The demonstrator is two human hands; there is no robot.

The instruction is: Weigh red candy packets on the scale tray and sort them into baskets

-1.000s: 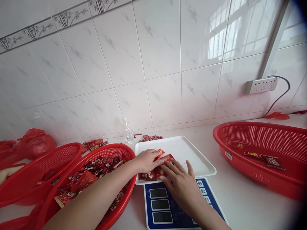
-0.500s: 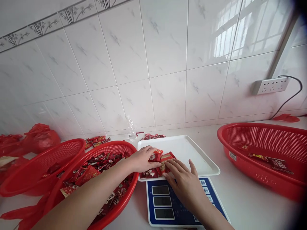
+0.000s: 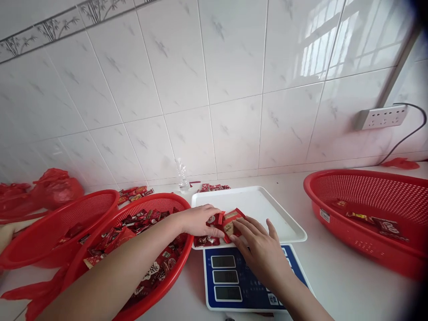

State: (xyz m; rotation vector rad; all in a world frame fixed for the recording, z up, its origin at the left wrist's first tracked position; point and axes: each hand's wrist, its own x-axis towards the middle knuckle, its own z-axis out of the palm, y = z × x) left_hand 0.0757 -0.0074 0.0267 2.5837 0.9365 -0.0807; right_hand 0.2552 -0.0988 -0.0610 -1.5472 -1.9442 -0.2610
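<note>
Packets of red-wrapped sweets sit a little higher and more bunched at the lower left corner of the white tray than half a second ago, when they lay flatter and more spread; one packet now tilts up between the two hands. The view has also tipped slightly, so the blue scale under the tray shows more of its face at the bottom centre of the frame, and its three display windows lie lower.

The left hand, reaching in from the lower left across the rim of the nearer red basket, has moved a touch inward. Its grip is partly closed: fingers curled over the left side of the packets, thumb beneath, touching them, though whether it truly pinches one I cannot tell. The right hand comes from the bottom centre, palm down and fingers spread nearly flat, fingertips pressing against the right side of the same small pile; its grip is wide, clasping nothing.

The nearer basket is heaped with more red packets. A second red basket sits at the left, another large basket at the right edge holds a few packets. A clear bottle stands by the tiled wall, red bags lie at far left, and a socket strip hangs at upper right above the desk.
</note>
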